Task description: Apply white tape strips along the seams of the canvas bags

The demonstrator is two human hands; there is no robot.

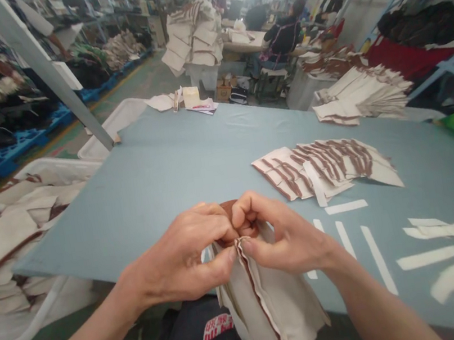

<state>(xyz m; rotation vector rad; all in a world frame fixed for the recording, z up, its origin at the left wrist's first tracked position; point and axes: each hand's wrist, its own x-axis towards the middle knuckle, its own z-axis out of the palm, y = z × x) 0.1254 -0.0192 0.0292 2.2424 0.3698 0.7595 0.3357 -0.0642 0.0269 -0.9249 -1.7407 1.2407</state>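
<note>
Hanging at the near edge of the blue table (158,163), one cream cloth piece (293,302) droops over the person's lap, held up by two bare hands. It looks limp and pouch-like, with one brown-trimmed seam running down its front and a brown band (229,209) curling at the top. The left hand (194,249) has thumb and forefinger pressed together on the seam's upper end; the right hand (281,233) pinches the same spot from the other side, thumb tips almost meeting, the remaining fingers curled in.

Just beyond the hands, toward the table's right side, I can see one fanned row of cream and brown pieces (337,162), too overlapped to count. Nearer the table's right front corner lie at least eight white strips (379,261), and one cream bundle (365,95) sits at its far right edge. Two white bins (45,321) stand along the table's left side. Past its far edge rises one tall cream stack (194,38), with a seated person (286,36) to the right of it.
</note>
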